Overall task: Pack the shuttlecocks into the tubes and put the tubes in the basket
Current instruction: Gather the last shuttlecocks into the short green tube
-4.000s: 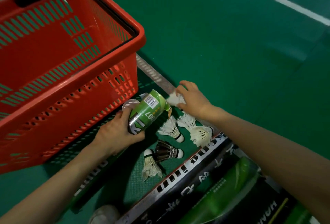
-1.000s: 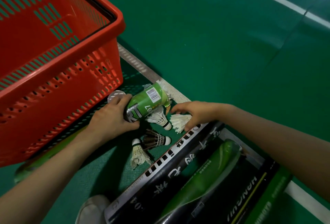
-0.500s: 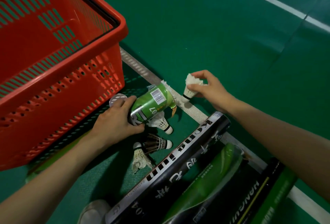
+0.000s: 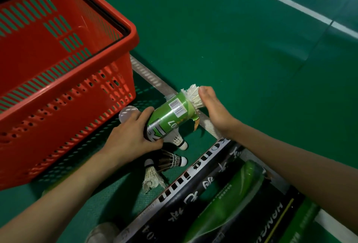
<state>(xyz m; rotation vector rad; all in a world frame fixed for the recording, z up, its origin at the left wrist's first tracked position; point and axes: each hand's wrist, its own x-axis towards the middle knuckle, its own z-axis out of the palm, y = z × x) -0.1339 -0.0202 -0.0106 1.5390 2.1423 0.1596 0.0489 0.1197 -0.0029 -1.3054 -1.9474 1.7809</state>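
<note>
My left hand (image 4: pixel 131 136) grips a short green tube (image 4: pixel 170 115) tilted on the floor, its torn open end facing up and right. A white shuttlecock (image 4: pixel 193 96) sticks halfway out of that mouth, feathers showing, and my right hand (image 4: pixel 212 110) presses on it from the right. Three loose shuttlecocks lie just below the tube: a white one (image 4: pixel 178 140), a dark-feathered one (image 4: pixel 170 161) and a frayed white one (image 4: pixel 152 177). The red basket (image 4: pixel 108 64) stands at the left; no tube shows in the part of its inside that I see.
A round clear lid (image 4: pixel 126 114) lies by the basket's wall behind my left hand. Long black tubes (image 4: pixel 189 182) and green tubes (image 4: pixel 230 202) lie side by side at the bottom right. White court lines cross the green floor. A pale rounded object (image 4: pixel 102 233) sits at the bottom edge.
My right hand picked a white shuttlecock off the floor beside the black tube, lifted it, and now pushes it into the green tube's mouth. My left hand kept hold of the tube.
</note>
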